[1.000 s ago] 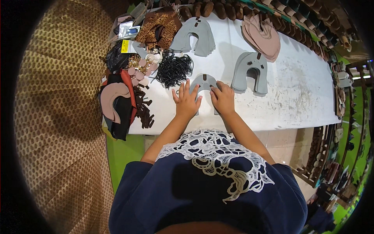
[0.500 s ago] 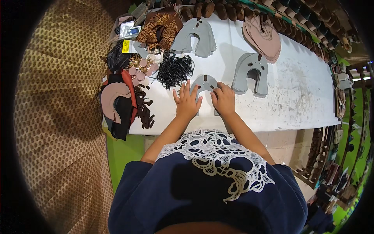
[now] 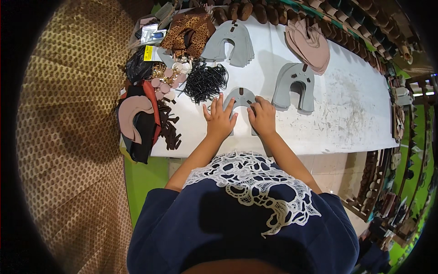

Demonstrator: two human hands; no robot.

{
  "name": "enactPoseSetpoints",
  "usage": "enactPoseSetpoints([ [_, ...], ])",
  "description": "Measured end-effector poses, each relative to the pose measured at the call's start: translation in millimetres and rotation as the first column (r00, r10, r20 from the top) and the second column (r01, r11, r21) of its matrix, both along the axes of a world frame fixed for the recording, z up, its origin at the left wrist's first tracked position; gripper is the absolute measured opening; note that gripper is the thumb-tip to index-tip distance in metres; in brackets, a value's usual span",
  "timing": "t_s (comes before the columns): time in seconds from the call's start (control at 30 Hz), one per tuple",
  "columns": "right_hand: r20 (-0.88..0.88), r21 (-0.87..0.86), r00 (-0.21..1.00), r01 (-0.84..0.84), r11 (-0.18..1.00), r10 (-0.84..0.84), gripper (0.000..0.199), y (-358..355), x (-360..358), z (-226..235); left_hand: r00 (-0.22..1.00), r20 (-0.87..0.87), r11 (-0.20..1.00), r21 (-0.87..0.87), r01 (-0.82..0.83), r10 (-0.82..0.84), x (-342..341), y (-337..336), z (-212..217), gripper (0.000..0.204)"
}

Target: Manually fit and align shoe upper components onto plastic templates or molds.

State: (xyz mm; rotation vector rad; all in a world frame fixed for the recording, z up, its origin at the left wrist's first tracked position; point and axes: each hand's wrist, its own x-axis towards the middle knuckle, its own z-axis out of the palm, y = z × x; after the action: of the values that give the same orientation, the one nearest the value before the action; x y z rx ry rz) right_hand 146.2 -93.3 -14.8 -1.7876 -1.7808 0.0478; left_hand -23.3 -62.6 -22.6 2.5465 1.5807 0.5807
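A grey, horseshoe-shaped shoe upper [image 3: 242, 97] lies on the white table in front of me, with a dark brown tab at its top and a smaller dark tab near its right side. My left hand [image 3: 220, 119] rests flat with fingers spread, its thumb side at the upper's left leg. Bent fingers of my right hand [image 3: 263, 118] press together on the upper's right leg, beside the small tab; what lies under the fingertips is hidden. Left of the upper is a heap of black beaded loops [image 3: 205, 80].
Stacks of grey uppers stand at the back [image 3: 230, 43] and right [image 3: 294, 84], with pink pieces [image 3: 308, 48] behind. Leftward are leopard-print pieces [image 3: 188, 34], pink discs [image 3: 164, 86], brown strips [image 3: 169, 130] and a pink upper [image 3: 134, 114]. Wooden shoe lasts [image 3: 259, 13] line the far edge.
Both hands and the grey upper hold almost the same place. The whole view has shifted very slightly.
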Motion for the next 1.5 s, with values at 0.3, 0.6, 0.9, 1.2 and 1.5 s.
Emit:
enactPoseSetpoints([
  [0.3,0.003,-0.041,1.0,-0.011,0.999,0.011,0.027,-0.4,-0.7,4.9,1.0,0.01,1.0,0.002,0.012,-0.012,-1.5,0.5,-1.3,0.044],
  [0.6,0.014,-0.034,1.0,0.004,0.999,-0.003,0.023,0.3,-0.9,2.7,0.999,0.051,0.999,-0.044,-0.007,0.009,-2.6,0.8,-6.5,0.049],
  [0.9,0.015,-0.006,1.0,0.027,1.0,-0.027,0.029,0.5,-0.4,-0.1,0.998,0.058,1.0,-0.014,-0.013,0.013,-1.6,0.5,-4.4,0.044],
  [1.2,0.025,-0.015,1.0,0.01,1.0,-0.009,0.03,0.2,-1.9,5.2,0.999,0.046,1.0,-0.004,-0.003,0.004,-1.4,-0.1,-1.3,0.044],
  [1.5,0.016,-0.012,1.0,0.006,1.0,-0.006,0.026,0.3,-2.7,1.9,0.999,0.036,0.999,-0.041,0.029,-0.027,-2.2,0.8,-2.4,0.043],
])
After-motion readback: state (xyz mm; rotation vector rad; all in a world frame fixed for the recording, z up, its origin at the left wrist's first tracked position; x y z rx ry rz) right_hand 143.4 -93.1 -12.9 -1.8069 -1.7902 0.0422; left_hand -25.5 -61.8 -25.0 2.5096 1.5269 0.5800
